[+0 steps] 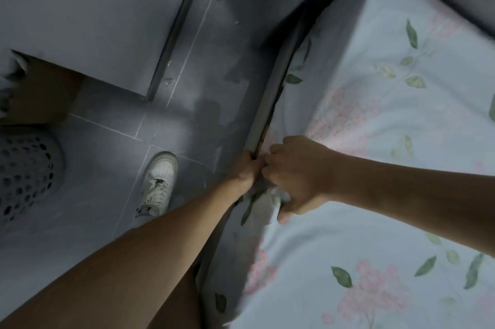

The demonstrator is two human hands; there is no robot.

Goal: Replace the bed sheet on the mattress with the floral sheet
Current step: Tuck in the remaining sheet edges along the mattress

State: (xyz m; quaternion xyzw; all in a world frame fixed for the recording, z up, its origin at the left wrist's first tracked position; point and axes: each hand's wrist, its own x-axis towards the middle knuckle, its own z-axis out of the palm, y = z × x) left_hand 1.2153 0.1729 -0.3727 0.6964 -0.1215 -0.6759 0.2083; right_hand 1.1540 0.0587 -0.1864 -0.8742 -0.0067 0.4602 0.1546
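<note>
pale blue floral sheet with pink blooms and green leaves, grey tiled floor, white shoe

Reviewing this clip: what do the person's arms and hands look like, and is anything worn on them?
Both forearms are bare up to the frame edge, with no sleeves in view. The left hand and right hand wear no gloves, and no watch or bracelet shows at either wrist. The dim, blurred picture does not settle whether a finger carries a ring.
</note>
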